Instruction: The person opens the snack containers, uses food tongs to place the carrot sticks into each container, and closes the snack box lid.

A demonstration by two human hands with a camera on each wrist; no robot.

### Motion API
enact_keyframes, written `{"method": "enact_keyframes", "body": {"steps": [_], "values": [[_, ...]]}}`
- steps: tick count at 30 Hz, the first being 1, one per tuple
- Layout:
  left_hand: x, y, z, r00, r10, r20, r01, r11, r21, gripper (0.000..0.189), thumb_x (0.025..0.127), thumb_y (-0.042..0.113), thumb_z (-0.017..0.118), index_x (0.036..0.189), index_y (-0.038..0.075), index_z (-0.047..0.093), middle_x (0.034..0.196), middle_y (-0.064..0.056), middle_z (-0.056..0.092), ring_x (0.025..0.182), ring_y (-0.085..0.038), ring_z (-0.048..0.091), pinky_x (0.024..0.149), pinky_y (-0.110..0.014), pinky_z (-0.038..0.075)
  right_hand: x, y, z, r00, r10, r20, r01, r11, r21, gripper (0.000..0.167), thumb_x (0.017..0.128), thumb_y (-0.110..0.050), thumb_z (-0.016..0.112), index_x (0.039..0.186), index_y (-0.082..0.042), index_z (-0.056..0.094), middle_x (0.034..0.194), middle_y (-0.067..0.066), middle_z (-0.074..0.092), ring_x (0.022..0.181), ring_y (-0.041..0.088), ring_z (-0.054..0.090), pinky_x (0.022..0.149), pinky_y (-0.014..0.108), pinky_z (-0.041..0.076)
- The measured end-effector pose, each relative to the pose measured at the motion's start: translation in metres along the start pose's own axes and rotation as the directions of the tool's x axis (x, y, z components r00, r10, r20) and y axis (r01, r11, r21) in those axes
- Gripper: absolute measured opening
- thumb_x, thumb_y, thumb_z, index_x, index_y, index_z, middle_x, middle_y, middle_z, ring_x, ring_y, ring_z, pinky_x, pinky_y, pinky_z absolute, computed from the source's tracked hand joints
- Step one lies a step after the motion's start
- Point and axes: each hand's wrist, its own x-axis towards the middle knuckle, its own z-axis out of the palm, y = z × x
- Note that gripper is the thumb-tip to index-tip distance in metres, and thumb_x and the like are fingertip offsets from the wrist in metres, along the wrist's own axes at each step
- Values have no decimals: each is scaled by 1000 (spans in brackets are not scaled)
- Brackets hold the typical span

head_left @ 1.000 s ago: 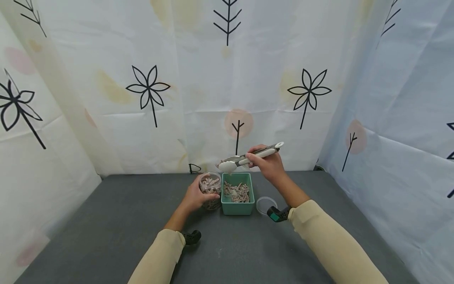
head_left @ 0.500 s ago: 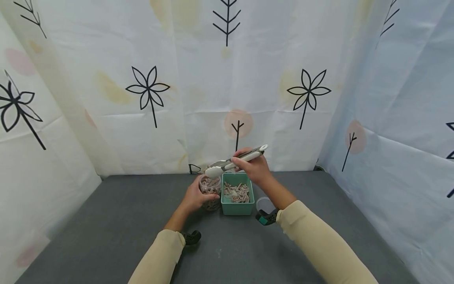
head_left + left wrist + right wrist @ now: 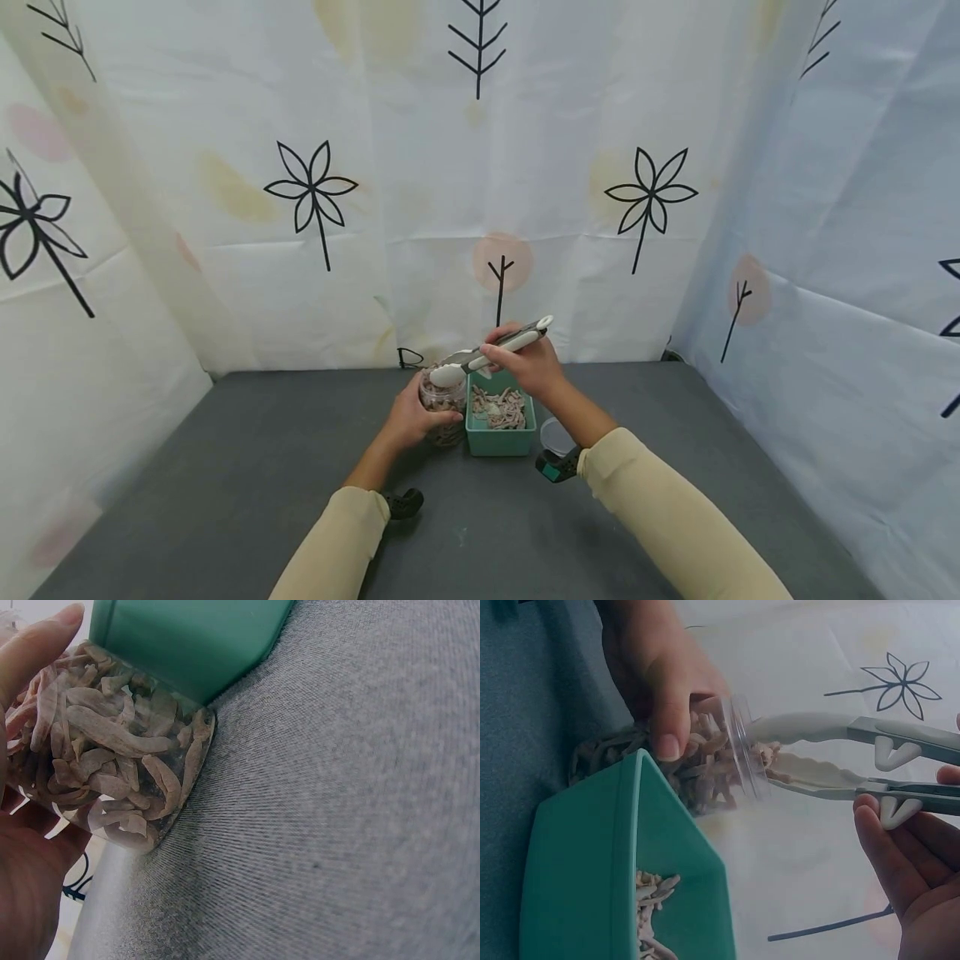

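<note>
My left hand (image 3: 407, 414) grips a clear jar (image 3: 120, 750), its thumb across the near side and fingers behind. Dried, pale brown curled strips fill most of the jar. In my right hand (image 3: 531, 367) is a pair of grey and white tongs (image 3: 448, 375), held by the handles. The tongs' white scalloped tips (image 3: 810, 731) are at the jar's mouth, slightly apart, with some strips between them. Close against the jar's right side stands a green plastic container (image 3: 501, 443), with more of the same strips (image 3: 651, 896) on its floor.
A round clear lid (image 3: 556, 435) lies on the dark grey table (image 3: 465, 533) to the right of the container, partly hidden by the right wrist. A white patterned cloth (image 3: 420, 192) hangs behind the table and along both sides.
My right hand has carried the tongs left and down from above the container to the jar's mouth. My left hand and the jar have stayed in place.
</note>
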Motion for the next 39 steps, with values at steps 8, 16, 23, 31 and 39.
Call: {"method": "enact_keyframes", "body": {"steps": [8, 16, 23, 31, 39], "values": [[0, -1, 0, 1000, 11, 1, -11, 1000, -18, 91, 70, 29, 90, 144, 11, 40, 120, -10, 57, 104, -26, 57, 83, -45, 49, 0, -7, -6, 999, -9, -34, 10, 999, 32, 19, 91, 4, 64, 102, 19, 62, 96, 28, 63, 80, 38, 68, 71, 49, 55], [3, -3, 0, 1000, 8, -4, -8, 1000, 2, 94, 68, 31, 91, 145, 12, 40, 122, -11, 57, 104, -26, 57, 84, -45, 48, 0, -8, -11, 997, -4, -72, 7, 999, 48, 16, 90, 4, 65, 99, 18, 63, 92, 26, 65, 79, 47, 65, 71, 55, 52], [1, -1, 1, 1000, 8, 0, -8, 1000, -1, 94, 69, 31, 90, 145, 12, 39, 122, -11, 56, 103, -26, 57, 82, -44, 49, -3, -6, -7, 1000, -15, -19, 15, 1000, 8, 15, 92, 4, 63, 99, 17, 62, 92, 31, 63, 77, 52, 62, 72, 57, 52], [0, 0, 1, 1000, 7, 5, -7, 1000, 4, 94, 70, 32, 90, 146, 13, 38, 122, -11, 56, 103, -27, 57, 82, -44, 48, -5, -7, -7, 999, -28, -26, 28, 999, 17, 14, 91, 5, 63, 99, 17, 63, 91, 29, 62, 75, 53, 61, 70, 57, 52], [0, 0, 1, 1000, 8, 0, -8, 1000, 1, 93, 69, 30, 90, 145, 14, 39, 121, -11, 57, 103, -26, 57, 83, -45, 48, -7, -4, -8, 999, -40, 3, 39, 998, 48, 15, 91, 8, 62, 99, 20, 60, 92, 36, 61, 75, 54, 60, 70, 58, 51]]}}
